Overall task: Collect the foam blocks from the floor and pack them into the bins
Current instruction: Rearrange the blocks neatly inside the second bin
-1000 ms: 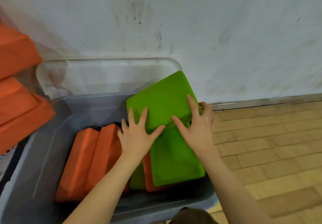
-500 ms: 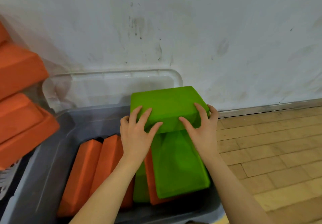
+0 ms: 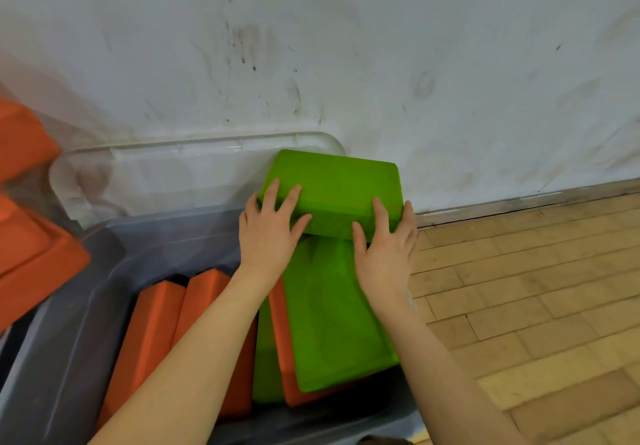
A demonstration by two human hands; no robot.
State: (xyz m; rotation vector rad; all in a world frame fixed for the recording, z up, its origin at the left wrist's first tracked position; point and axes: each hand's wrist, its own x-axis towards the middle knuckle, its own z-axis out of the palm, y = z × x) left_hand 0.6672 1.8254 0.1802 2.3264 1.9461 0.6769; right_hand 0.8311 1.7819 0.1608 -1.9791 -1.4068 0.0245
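both hands are on one green foam block [image 3: 334,186] held over the far right corner of the grey bin [image 3: 74,327], close to the wall. the left hand [image 3: 268,228] holds its left end with fingers [image 3: 291,198] laid over the top face and thumb on the near side; the right hand [image 3: 388,247] clasps the right end, fingers curled round the corner, so both hands are grasping the block. it sits roughly level, its near edge over the far end of a second green block [image 3: 334,313] that lies flat and slanted on the blocks already in the bin. beside that, orange blocks [image 3: 162,333] stand on edge in a row. by my reading this is the packing step, with the held block not yet seated. the next move likely calls for turning or lowering it into whatever gap remains at the far end, though how much room is there is hidden under the block. more orange blocks [image 3: 31,257] are stacked at the left. no loose blocks show on the wooden floor [image 3: 536,306] to the right.
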